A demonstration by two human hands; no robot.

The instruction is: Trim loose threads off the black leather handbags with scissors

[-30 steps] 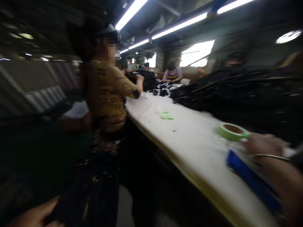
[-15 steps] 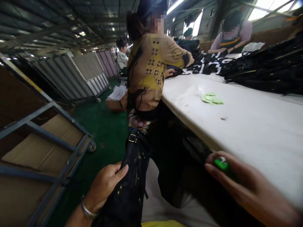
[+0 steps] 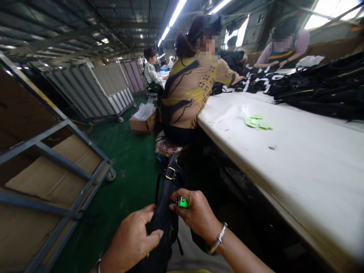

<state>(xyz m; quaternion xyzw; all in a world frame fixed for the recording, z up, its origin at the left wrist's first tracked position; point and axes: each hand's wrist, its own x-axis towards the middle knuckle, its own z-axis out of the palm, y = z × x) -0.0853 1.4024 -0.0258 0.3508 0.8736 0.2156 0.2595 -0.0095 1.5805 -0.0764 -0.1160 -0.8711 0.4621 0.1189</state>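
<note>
A black bag [image 3: 163, 201] with a gold-coloured buckle [image 3: 170, 173] lies slantwise over my lap. My left hand [image 3: 136, 235] is closed around its near left side, the thumb on top. Between the thumb and fingers of my right hand [image 3: 196, 212] is a green lighter [image 3: 182, 202], its metal end pointing at the bag. That end is right beside the bag's right side; I cannot tell whether it touches. Most of the lighter is hidden by my fingers.
On my right runs a white table [image 3: 298, 163] with green paper slips [image 3: 258, 122] and a heap of black bags [image 3: 321, 83]. A co-worker [image 3: 187, 91] sits ahead on a patterned stool. A wheeled metal cart [image 3: 71, 151] stands left, a cardboard box [image 3: 143, 123] on the floor beyond.
My right hand has come left from the table edge to the bag, carrying the lighter. My left hand has shifted right and tilted with the bag. The co-worker ahead has turned and leaned toward the table.
</note>
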